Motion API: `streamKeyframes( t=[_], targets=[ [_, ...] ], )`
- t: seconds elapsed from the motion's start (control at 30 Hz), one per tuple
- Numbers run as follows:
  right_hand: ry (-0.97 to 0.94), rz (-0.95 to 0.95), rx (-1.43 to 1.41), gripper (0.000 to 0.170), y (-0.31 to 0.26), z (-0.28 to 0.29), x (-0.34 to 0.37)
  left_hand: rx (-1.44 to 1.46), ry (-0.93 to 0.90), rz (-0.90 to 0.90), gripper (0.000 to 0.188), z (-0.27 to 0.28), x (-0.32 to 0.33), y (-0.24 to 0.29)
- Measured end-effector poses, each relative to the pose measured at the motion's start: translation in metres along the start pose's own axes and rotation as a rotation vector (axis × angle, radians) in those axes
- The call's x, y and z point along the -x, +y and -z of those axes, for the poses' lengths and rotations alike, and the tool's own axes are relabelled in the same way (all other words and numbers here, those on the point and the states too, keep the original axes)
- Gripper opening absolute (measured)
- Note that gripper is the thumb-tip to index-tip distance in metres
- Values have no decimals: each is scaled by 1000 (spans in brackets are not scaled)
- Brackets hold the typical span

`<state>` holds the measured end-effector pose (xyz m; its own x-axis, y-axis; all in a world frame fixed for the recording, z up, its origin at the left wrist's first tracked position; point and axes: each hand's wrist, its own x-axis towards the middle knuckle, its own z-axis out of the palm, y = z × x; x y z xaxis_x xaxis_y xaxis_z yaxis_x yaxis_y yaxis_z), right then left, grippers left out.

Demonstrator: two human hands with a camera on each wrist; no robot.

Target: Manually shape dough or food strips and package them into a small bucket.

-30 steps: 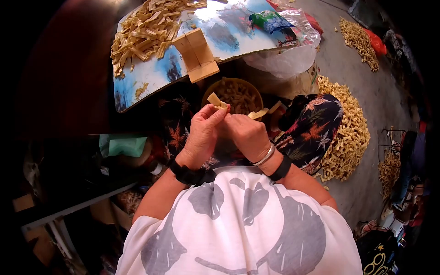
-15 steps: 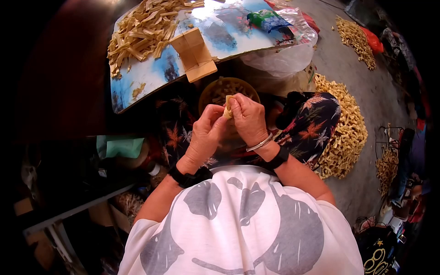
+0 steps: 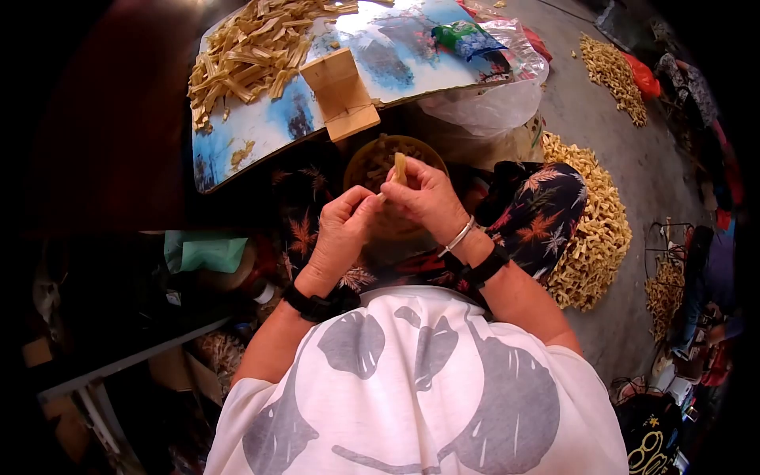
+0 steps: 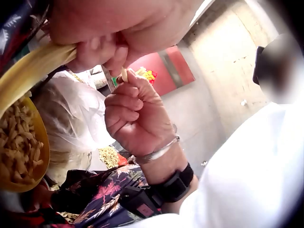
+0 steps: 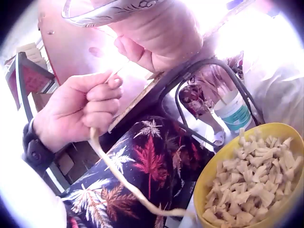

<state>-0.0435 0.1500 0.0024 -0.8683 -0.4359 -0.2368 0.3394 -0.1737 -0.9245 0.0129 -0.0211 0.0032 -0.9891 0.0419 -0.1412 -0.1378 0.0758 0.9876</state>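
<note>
Both hands meet over a yellow bowl of short pale knotted pieces. My left hand pinches a thin part of a pale yellow strip between thumb and forefinger. Facing it, my right hand grips the same work, and a wider strip end stands up out of its fingers. A thin stretch spans the gap between the two hands' fingertips in the right wrist view. From the curled lower fingers of the left hand a long strip hangs down toward the bowl.
Ahead is a painted tabletop with a heap of flat strips, an L-shaped wooden block and a green-blue packet. A clear plastic bag hangs at its edge. Right of the knee lies a floor pile of knotted pieces.
The strip end that stuck up by the left fingers now rises from the right hand. After coming close together, the hands have drawn slightly apart, with a thin stretch between them.
</note>
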Motion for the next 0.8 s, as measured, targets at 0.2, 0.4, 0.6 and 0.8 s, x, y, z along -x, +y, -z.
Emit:
streamKeyframes(
  t=[0.2,0.4,0.6,0.8],
  targets=[
    [55,-29,80,14,-15,-2,-11,167,-48,156,17,15,2,20],
    [36,180,35,21,-55,-1,-51,-267,34,-131,15,57,-44,49],
    [245,491,400,19,-66,-19,-108,-600,301,-369,14,86,-105,67],
    [407,783,848,14,-51,-16,-152,-580,438,-456,14,90,-146,43]
  ],
)
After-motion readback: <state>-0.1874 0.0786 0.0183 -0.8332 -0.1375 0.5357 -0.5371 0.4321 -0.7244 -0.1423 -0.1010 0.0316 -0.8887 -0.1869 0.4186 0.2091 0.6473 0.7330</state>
